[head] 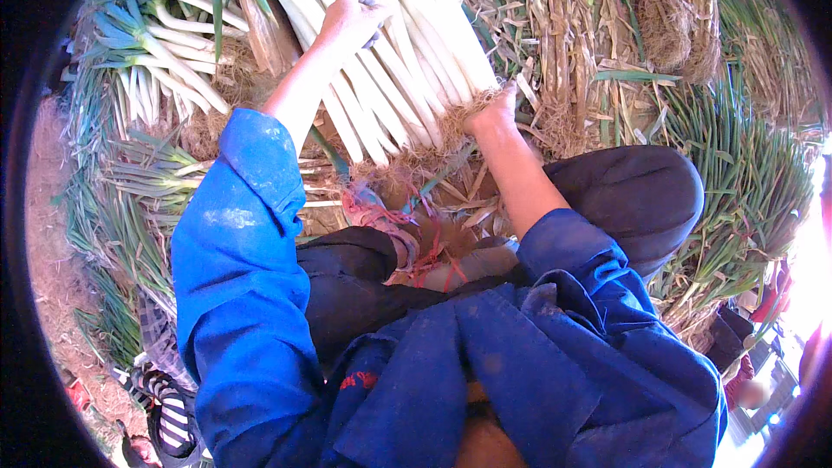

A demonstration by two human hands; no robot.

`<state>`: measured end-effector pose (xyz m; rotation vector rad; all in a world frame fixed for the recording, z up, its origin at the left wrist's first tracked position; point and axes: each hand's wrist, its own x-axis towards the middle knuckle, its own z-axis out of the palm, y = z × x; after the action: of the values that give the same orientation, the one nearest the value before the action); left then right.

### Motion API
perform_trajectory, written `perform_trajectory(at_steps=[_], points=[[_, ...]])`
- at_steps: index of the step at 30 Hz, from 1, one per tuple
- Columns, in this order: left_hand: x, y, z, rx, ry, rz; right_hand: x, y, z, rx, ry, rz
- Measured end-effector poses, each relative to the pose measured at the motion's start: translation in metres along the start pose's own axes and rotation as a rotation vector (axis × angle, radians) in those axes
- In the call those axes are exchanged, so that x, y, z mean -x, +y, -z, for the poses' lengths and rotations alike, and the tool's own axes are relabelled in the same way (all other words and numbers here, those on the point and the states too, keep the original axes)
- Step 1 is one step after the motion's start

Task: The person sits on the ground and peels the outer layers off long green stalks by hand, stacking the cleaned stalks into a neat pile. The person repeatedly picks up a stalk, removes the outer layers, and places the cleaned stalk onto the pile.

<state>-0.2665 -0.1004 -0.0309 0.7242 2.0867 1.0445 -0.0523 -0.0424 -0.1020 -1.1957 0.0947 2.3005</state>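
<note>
A thick row of peeled white leek-like stalks (pixel 390 97) lies before me, slanting from the top of the view down to its rooted ends. Over the upper left part of the row is my left hand (pixel 354 16), its fingers curled; whether it pinches a stalk is unclear. My right hand (pixel 495 107) is at the roots on the row's lower right edge, thumb up along the outermost stalk, its other fingers hidden underneath. Fine brown roots (pixel 416 159) hang from the stalk ends. Red plastic strings (pixel 429 260) lie around my feet, below the roots.
Left of the row lies a pile of white-stemmed green stalks (pixel 175 58). Unpeeled, dry-leaved bundles (pixel 562 45) lie at the upper right, with a heap of green leaves (pixel 734 169) beyond my knee. A wooden piece (pixel 260 32) slants beside the row. Other people are partly visible at the lower edges.
</note>
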Motion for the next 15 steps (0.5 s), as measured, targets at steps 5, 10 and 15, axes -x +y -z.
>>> perform_trajectory(at_steps=[5,10,15], points=[[0.001,0.006,-0.005,-0.117,-0.007,0.004,-0.002,-0.016,0.031,0.052,0.031,0.008],[0.006,0.003,-0.007,0.004,-0.019,-0.016,0.019,-0.027,0.053,-0.077,0.266,0.127],[0.013,0.003,-0.005,0.048,-0.035,0.009,0.008,-0.016,-0.002,-0.092,0.102,0.14]])
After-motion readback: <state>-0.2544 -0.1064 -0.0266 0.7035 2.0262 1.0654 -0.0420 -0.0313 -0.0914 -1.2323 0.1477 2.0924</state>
